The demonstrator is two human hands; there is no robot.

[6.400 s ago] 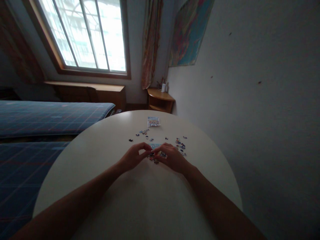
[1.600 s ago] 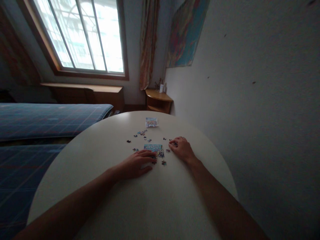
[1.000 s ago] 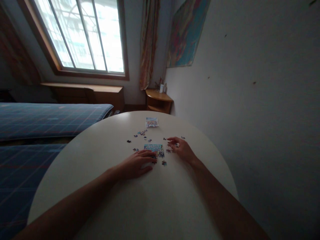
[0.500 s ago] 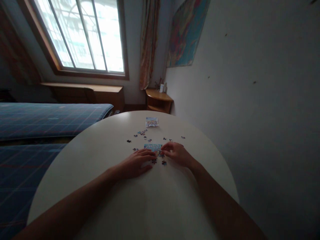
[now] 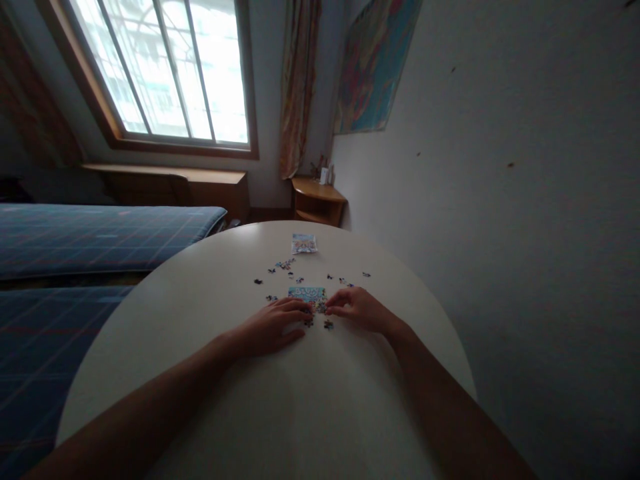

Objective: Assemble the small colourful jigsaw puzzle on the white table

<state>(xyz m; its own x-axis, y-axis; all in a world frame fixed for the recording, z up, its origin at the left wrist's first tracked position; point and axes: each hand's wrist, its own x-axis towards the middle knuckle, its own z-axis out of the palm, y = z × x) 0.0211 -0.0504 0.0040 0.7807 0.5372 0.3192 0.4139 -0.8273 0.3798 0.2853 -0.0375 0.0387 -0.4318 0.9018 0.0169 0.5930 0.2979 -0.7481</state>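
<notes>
A partly joined jigsaw puzzle (image 5: 307, 293), blue with pale lettering along its far edge, lies flat on the round table. Over its near left part rests my left hand (image 5: 275, 325), palm down with fingers stretched out and thumb apart, hiding some of the puzzle. At the puzzle's right edge, my right hand (image 5: 361, 309) has its thumb and fingers drawn close together; whatever is between the fingertips is too small to make out. Just nearer to me, between the hands, are a loose jigsaw piece (image 5: 329, 325) and another dark piece (image 5: 309, 322).
Several loose pieces (image 5: 285, 265) are scattered beyond the puzzle, some to the right (image 5: 343, 281). A small printed packet (image 5: 305, 243) lies near the far side of the white table (image 5: 210, 387). A bed (image 5: 100, 240) stands to the left, a corner shelf (image 5: 319, 190) behind, and a wall to the right.
My right hand has shifted slightly right and towards me along the puzzle's edge, uncovering more of its far right corner. My left hand has stayed in place.
</notes>
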